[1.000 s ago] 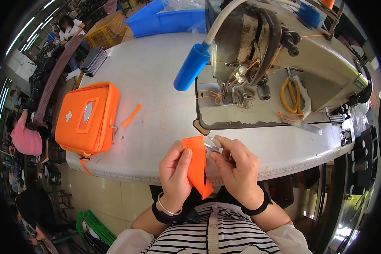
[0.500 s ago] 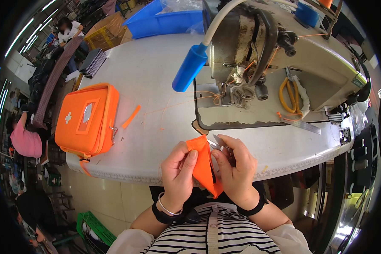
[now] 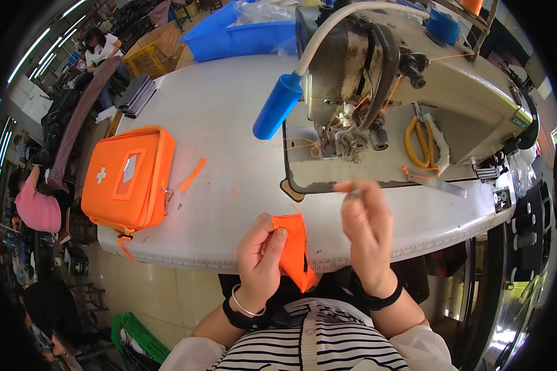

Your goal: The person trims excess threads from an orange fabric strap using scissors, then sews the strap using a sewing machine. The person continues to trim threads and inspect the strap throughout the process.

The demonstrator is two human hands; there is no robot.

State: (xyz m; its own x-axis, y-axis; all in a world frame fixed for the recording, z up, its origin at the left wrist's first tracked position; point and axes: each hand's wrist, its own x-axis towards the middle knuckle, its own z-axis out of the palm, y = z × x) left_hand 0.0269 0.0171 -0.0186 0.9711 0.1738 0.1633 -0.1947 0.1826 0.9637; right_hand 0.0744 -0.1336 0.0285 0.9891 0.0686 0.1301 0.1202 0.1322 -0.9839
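Observation:
My left hand (image 3: 259,253) pinches the upper left edge of a folded orange fabric strip (image 3: 296,247) between thumb and fingers. The strip hangs down over the table's front edge, with a dark piece along its right side. To the right, my right hand (image 3: 370,232) is raised away from the fabric, its fingers curled and blurred by motion. A small grey metal bit of the thread snips (image 3: 354,193) shows at its fingertips; the rest of them is hidden in the hand.
A sewing machine (image 3: 346,74) with a blue hanging cylinder (image 3: 277,106) stands ahead. Yellow-handled scissors (image 3: 419,142) and a metal ruler (image 3: 442,187) lie by it. At left are an orange first-aid bag (image 3: 127,179) and an orange scrap (image 3: 193,174). A blue bin (image 3: 241,40) stands behind.
My right hand, with the snips, has moved up and right, away from the fabric's top edge. My left hand keeps its pinch, and the strip now hangs flatter and slightly lower.

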